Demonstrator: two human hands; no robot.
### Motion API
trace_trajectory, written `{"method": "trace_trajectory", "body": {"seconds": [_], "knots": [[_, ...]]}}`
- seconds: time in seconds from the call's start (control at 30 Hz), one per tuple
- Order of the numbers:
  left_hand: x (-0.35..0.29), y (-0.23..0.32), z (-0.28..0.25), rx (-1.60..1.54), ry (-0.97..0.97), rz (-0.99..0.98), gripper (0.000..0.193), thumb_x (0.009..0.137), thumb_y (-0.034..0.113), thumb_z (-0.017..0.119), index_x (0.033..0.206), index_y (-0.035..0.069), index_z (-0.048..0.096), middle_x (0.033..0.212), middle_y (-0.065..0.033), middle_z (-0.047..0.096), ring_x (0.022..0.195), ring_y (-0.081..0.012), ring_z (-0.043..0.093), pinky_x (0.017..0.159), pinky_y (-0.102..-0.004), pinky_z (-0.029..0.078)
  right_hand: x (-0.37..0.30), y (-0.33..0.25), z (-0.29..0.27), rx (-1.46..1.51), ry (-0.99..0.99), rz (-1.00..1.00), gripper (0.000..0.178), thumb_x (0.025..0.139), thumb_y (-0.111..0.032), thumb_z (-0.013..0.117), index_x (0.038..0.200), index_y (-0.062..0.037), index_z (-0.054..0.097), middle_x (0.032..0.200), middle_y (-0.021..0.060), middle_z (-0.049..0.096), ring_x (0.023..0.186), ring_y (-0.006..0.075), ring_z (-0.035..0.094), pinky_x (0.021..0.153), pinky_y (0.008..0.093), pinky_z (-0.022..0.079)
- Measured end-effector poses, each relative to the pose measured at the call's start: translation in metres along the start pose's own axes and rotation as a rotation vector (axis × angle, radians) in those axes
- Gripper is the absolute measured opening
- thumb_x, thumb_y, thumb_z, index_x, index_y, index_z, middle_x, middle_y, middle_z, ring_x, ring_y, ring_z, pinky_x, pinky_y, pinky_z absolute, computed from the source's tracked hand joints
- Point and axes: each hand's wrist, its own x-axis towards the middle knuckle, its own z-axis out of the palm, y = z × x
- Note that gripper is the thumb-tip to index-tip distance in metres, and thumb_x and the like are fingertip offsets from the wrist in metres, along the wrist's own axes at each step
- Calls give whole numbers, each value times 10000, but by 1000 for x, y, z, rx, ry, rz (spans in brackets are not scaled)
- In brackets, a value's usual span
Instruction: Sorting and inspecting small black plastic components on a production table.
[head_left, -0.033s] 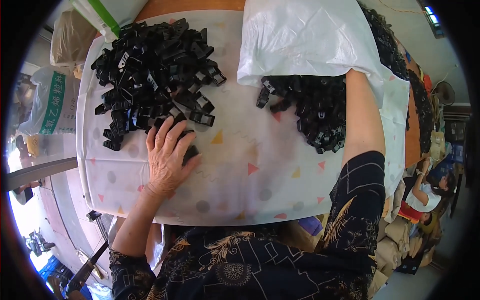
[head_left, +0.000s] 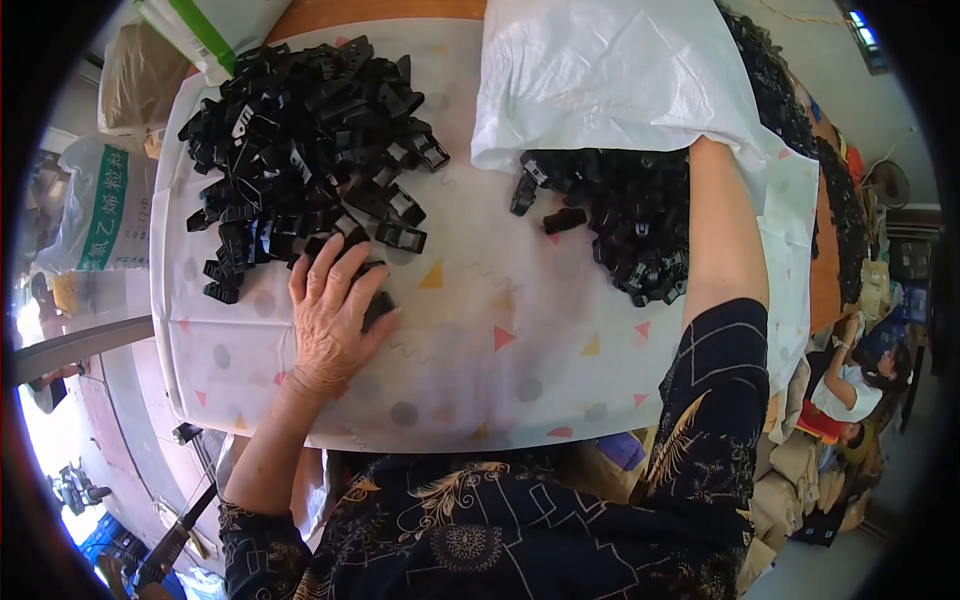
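My left hand [head_left: 335, 310] lies on the near edge of a big pile of small black plastic pieces [head_left: 300, 150]. Its fingers are stretched and slightly apart over a few of them; one black piece [head_left: 379, 309] shows beside the thumb. My right forearm [head_left: 725, 225] reaches into the mouth of a white woven sack [head_left: 610, 80], which hides that hand and its fingers. From the sack's opening a second heap of the same black pieces [head_left: 640, 225] spreads onto the table, and a single loose piece [head_left: 564, 220] sits at its left side.
A pale patterned cloth [head_left: 470, 380] covers the table. At the far left stand a green-and-white package [head_left: 195, 40] and a plastic bag with a green band [head_left: 100, 205]. More black pieces [head_left: 850, 240] line the right side, where a seated person [head_left: 850, 390] is at work.
The loose piece by the sack's opening has shifted slightly toward me. My left hand and right forearm stay almost where they were.
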Motion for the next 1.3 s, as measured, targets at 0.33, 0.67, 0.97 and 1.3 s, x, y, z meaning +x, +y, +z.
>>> {"method": "trace_trajectory", "body": {"seconds": [0.33, 0.67, 0.97, 1.3], "knots": [[5, -2, 1, 6, 63, 32, 509, 671, 228, 794, 1136, 136, 607, 1330, -53, 518, 1336, -300, 399, 1093, -514, 281, -11, 32, 72, 174, 367, -417, 683, 949, -541, 464, 1511, -175, 335, 1553, 86, 340, 1434, 285, 299, 1181, 422, 241], [0, -5, 11, 9, 178, 78, 422, 744, 236, 743, 1126, 124, 604, 1292, -61, 531, 1320, -291, 406, 1070, -498, 305, -88, -79, 25, -67, 161, -215, 689, 912, -548, 532, 1481, -193, 373, 1489, 100, 432, 1327, 338, 453, 1060, 450, 419], [-4, -2, 12, 38, 174, 148, 311, 803, 256, 700, 1084, 144, 626, 1242, -32, 562, 1300, -282, 426, 1060, -513, 304, -119, -108, 12, 122, 4, -404, 361, 922, -235, 586, 1275, -160, 583, 1271, 105, 616, 1196, 379, 532, 998, 485, 442], [-15, 0, 13, 122, 333, 229, 344, 748, 267, 767, 1059, 182, 646, 1153, -1, 557, 1199, -229, 487, 1019, -484, 336, -169, -135, -38, 227, 193, -391, 332, 868, -159, 680, 1199, -139, 647, 1162, 58, 684, 1125, 285, 574, 977, 415, 433]]}}
